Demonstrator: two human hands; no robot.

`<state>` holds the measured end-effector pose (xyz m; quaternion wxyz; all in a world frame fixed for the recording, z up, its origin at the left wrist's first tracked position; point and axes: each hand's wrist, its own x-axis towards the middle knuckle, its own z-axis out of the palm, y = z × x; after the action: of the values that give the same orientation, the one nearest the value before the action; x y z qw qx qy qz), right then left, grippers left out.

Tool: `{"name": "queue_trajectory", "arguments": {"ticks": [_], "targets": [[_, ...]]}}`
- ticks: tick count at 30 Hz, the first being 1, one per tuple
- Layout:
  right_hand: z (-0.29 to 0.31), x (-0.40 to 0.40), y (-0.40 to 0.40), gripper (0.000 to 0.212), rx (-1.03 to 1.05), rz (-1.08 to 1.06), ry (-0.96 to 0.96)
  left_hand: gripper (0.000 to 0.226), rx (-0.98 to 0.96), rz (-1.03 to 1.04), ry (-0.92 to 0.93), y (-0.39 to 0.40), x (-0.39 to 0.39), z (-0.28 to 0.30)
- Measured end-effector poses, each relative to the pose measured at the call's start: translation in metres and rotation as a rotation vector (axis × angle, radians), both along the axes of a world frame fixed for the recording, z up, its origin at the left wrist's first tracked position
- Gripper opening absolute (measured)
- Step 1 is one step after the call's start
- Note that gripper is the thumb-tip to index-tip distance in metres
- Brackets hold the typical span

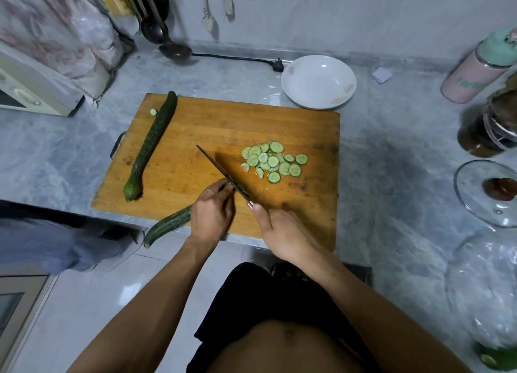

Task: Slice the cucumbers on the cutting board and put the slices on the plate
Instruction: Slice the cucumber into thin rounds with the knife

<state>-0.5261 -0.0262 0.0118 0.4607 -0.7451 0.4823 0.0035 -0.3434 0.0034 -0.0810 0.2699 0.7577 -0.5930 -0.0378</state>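
Mid-slicing on cutting board (195,126): my left hand (211,216) grips cucumber (167,223) overhanging board's near edge; right hand (282,231) wrapped round knife (221,172). Slices (272,161) piled mid-board, plate (319,82) beyond far corner bare. Next: feed cucumber under blade, fingertips tucked.

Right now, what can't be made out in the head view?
- Cut end of the dark green cucumber being sliced: hidden under the left hand.
- Knife handle: covered by the right hand.
- Green object at the bottom right corner: cut off by the frame edge.
- Print on the pink bottle: blurred, unreadable.
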Motion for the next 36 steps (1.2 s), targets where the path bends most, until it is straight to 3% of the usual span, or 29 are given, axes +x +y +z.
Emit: {"name": "queue_trajectory", "arguments": {"ticks": [10,20,28,36], "targets": [[0.011,-0.011,0.007,0.053,-0.018,0.055,0.006,0.021,-0.057,0.032,0.017,0.005,-0.003,0.006],[0.010,-0.011,0.010,0.056,0.005,0.064,0.004,0.016,-0.105,-0.009,0.013,0.005,-0.005,0.011],[-0.003,0.001,0.001,0.058,0.037,0.022,0.023,0.044,-0.050,-0.016,0.009,0.003,0.003,-0.006],[-0.006,0.000,-0.007,0.063,-0.017,0.028,0.017,0.020,-0.066,0.035,0.021,0.004,0.004,-0.007]]}}
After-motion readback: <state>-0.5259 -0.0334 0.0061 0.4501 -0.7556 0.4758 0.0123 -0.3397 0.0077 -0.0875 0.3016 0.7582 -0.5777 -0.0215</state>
